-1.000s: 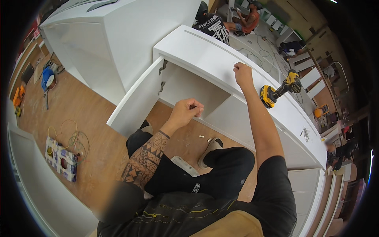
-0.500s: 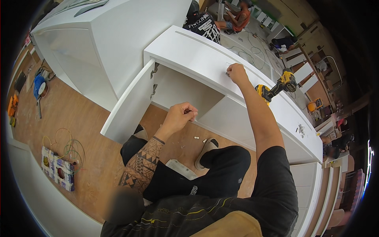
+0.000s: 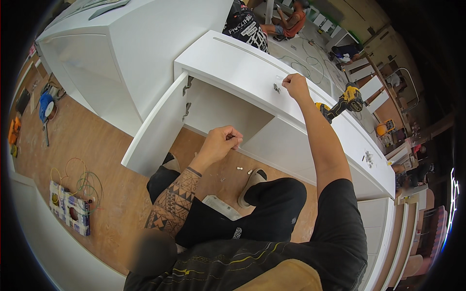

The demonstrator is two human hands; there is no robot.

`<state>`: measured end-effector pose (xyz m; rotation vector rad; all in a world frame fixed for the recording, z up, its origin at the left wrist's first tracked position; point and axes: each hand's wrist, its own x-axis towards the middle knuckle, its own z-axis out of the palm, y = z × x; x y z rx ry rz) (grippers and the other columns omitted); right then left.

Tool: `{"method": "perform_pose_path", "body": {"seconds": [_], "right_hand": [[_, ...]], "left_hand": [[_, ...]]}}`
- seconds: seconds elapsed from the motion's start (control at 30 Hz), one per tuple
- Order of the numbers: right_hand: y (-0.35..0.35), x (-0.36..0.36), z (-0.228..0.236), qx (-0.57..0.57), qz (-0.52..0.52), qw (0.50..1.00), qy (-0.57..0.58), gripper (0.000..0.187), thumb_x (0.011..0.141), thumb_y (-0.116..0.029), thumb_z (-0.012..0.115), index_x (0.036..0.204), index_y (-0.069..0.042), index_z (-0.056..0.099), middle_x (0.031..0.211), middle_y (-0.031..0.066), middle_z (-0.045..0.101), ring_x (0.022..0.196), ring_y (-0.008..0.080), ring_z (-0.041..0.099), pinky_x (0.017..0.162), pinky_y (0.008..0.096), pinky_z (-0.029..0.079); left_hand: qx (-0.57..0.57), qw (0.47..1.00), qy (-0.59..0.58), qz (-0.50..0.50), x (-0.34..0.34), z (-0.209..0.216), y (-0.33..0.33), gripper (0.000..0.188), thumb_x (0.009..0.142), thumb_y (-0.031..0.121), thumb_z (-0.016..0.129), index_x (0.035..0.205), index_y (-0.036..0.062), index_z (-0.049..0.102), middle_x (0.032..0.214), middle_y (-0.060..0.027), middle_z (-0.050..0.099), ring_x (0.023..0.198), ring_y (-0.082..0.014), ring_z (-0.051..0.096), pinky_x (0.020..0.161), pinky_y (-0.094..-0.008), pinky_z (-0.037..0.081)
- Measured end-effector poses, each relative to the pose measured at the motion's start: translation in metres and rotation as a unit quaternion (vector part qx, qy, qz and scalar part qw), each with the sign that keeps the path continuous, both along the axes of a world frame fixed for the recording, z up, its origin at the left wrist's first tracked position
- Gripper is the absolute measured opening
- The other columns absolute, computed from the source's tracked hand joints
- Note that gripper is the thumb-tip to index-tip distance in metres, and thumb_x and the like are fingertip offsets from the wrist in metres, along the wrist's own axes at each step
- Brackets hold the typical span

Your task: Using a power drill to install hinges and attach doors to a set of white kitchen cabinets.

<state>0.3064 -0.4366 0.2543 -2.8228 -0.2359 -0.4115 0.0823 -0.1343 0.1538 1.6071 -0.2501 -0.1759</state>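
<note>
On the white cabinet's top point(image 3: 233, 60), a small pile of dark screws point(image 3: 276, 88) lies just left of my right hand point(image 3: 295, 86). That hand's fingers are pinched together; what they hold, if anything, is hidden. A pale, clear scrap point(image 3: 279, 78) shows by the fingertips, too faint to identify. My left hand point(image 3: 222, 142) hangs in front of the open cabinet compartment, its fingertips pressed together around something too small to name. To its left, the cabinet door point(image 3: 158, 127) stands swung out on two metal hinges point(image 3: 187, 99).
A yellow and black cordless drill point(image 3: 347, 101) stands on the cabinet top beside my right forearm. Further right lies another heap of small hardware point(image 3: 369, 159). A larger white cabinet point(image 3: 145, 53) adjoins at left. Wires trail from a taped box point(image 3: 70, 208) on the floor. Other people work beyond.
My right hand has lifted slightly up and to the right, uncovering the screw pile. My left hand keeps its pinched pose in the same place.
</note>
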Motion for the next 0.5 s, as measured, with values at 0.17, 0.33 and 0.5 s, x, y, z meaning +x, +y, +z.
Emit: {"method": "perform_pose_path", "body": {"seconds": [0.17,0.33,0.5], "right_hand": [[-0.027,0.003,-0.018,-0.159,-0.102,0.972,-0.142,0.028,0.082,-0.020,0.078,0.107,-0.007,0.079,0.092,0.0174,0.076,0.084,0.0321,0.074,0.078,0.0408,0.059],[-0.012,-0.006,-0.030,-0.026,0.013,0.999,-0.035,0.038,0.078,-0.026,0.080,0.111,-0.008,0.079,0.096,0.0182,0.076,0.087,0.0330,0.074,0.083,0.0406,0.059],[0.011,-0.015,-0.035,0.054,-0.010,0.998,0.003,0.021,0.080,-0.023,0.080,0.097,-0.010,0.083,0.097,0.0215,0.076,0.097,0.0367,0.072,0.090,0.0437,0.058]], "left_hand": [[0.025,1.000,-0.012,-0.009,0.002,0.001,-0.003,0.012,0.097,0.009,0.069,0.100,-0.0030,0.071,0.084,-0.0075,0.073,0.075,-0.0140,0.069,0.074,-0.0293,0.057],[0.335,0.925,-0.091,-0.153,0.000,-0.022,0.006,0.020,0.096,0.019,0.067,0.100,0.0029,0.077,0.094,-0.0184,0.076,0.082,-0.0330,0.073,0.081,-0.0419,0.058],[0.444,0.867,-0.020,-0.226,-0.006,-0.023,0.008,0.034,0.095,0.031,0.067,0.107,0.0015,0.077,0.105,-0.0224,0.076,0.099,-0.0390,0.071,0.090,-0.0482,0.054]]}}
